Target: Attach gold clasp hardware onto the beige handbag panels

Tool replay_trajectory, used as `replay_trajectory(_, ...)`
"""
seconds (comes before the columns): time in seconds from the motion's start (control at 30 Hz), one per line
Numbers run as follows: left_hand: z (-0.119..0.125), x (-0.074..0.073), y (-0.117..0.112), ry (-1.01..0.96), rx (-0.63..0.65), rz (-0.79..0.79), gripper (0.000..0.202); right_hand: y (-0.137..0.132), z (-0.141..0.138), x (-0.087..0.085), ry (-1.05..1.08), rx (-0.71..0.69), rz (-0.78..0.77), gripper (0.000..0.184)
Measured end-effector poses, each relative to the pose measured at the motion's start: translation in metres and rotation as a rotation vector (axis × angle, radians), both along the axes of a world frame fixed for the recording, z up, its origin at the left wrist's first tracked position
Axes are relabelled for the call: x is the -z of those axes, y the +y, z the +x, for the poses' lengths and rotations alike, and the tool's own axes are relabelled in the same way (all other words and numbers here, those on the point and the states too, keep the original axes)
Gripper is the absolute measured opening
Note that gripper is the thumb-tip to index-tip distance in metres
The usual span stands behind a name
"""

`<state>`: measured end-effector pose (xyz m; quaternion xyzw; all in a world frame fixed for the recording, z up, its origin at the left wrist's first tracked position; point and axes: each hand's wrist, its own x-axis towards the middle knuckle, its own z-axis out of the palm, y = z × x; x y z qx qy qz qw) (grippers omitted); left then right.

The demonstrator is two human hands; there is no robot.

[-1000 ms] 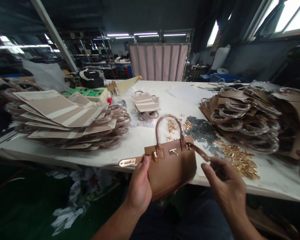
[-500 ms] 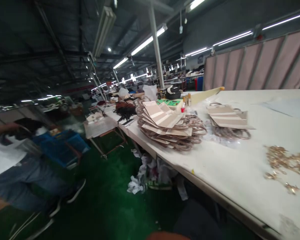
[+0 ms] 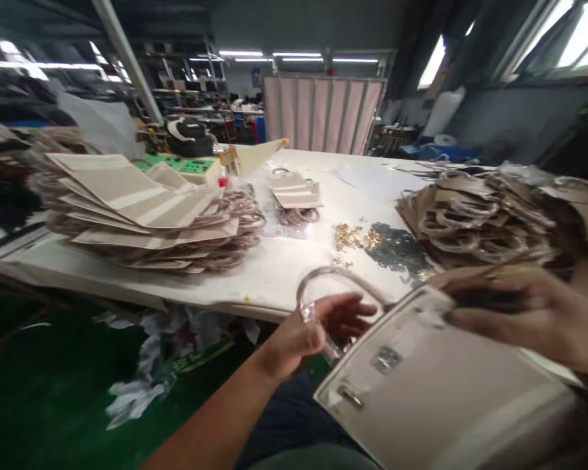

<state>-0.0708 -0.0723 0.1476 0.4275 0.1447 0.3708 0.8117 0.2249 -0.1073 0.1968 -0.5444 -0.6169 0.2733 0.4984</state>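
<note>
A pale tan handbag (image 3: 436, 391) with small metal fittings is tilted close in front of me, below the table's front edge. Its plastic-wrapped handle (image 3: 323, 277) arches up at the left. My left hand (image 3: 318, 326) is curled loosely round the base of that handle, thumb against it. My right hand (image 3: 529, 316) lies over the bag's upper edge with its fingers closed on it. Both the hands and the bag are blurred by motion.
The white table (image 3: 284, 261) carries a fanned stack of flat bag panels (image 3: 127, 209) at the left, a heap of brown bags (image 3: 480, 215) at the right, a small stack (image 3: 294, 192), gold fittings (image 3: 347, 236) and dark bits (image 3: 396, 248). Scraps (image 3: 142, 365) litter the green floor.
The view swung left across the workshop and back. The bag, upright at the table edge a second ago, is now tilted and closer, with my left hand at its handle and my right on its top edge.
</note>
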Motion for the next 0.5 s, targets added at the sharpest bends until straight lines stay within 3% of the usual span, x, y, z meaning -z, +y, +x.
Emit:
replay_trajectory(0.07,0.007,0.038,-0.014,0.055,0.102,-0.122,0.087,0.007,0.010,0.004,-0.102,-0.253,-0.330,0.035)
replay_trajectory(0.1,0.010,0.056,-0.021,0.089,0.086,-0.165,0.083,0.014,0.010,0.011,-0.116,-0.358,-0.476,0.040)
replay_trajectory(0.17,0.017,0.090,-0.032,0.185,0.023,-0.229,0.074,0.029,0.006,0.032,-0.078,-0.414,-0.618,0.044)
replay_trajectory(0.3,0.033,0.135,-0.038,0.300,-0.134,-0.360,0.062,0.059,-0.005,0.075,-0.100,-0.384,-0.627,0.036)
replay_trajectory(0.5,0.054,0.161,-0.023,0.306,-0.297,-0.499,0.052,0.099,-0.006,0.114,-0.263,-0.327,-0.537,0.027)
